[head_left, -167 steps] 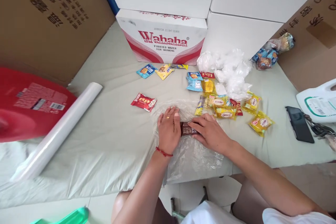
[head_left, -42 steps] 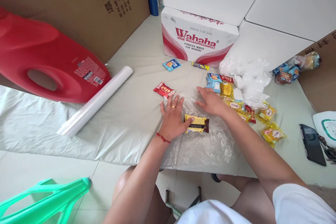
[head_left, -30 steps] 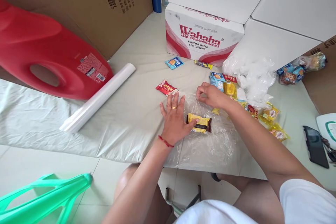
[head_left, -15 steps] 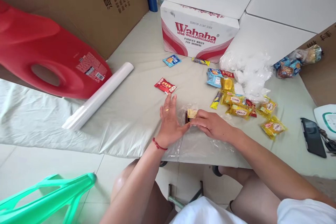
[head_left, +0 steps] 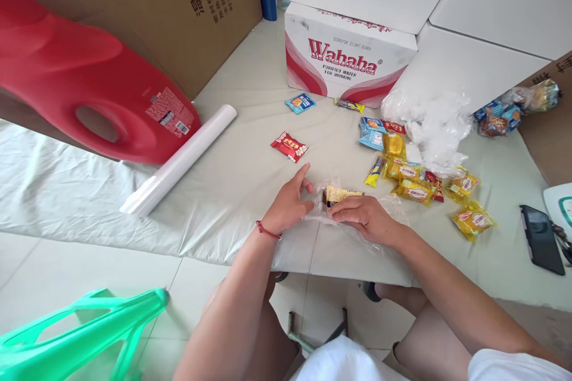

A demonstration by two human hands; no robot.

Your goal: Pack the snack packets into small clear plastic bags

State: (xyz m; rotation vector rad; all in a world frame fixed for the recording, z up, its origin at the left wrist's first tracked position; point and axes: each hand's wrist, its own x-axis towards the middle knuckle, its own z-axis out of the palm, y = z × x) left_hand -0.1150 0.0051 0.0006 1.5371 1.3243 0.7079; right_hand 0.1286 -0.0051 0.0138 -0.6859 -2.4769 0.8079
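Observation:
My right hand (head_left: 364, 217) holds a small yellow and dark-brown snack packet (head_left: 340, 195) with its fingers over the packet's near side. Crumpled clear plastic film (head_left: 382, 244) lies around and under that packet on the covered table. Just left of it is my left hand (head_left: 291, 199), index finger stretched forward, thumb apart and the other fingers partly curled. Nothing shows in its grasp, though its thumb is close to the film's edge. A red snack packet (head_left: 289, 146) lies beyond the left fingertips.
Several yellow cakes in wrappers (head_left: 415, 190) lie at right beside white crumpled plastic (head_left: 433, 131). Behind stands a Wahaba-style water carton (head_left: 348, 62). A white roll (head_left: 179, 161) and red jug (head_left: 147, 113) are at left; a phone (head_left: 542, 240) lies far right. A green stool (head_left: 89, 333) stands below.
My left hand has drawn back from the packet, its index finger now pointing forward. My right hand has shifted its hold, and more of the yellow packet shows. The view has turned slightly left.

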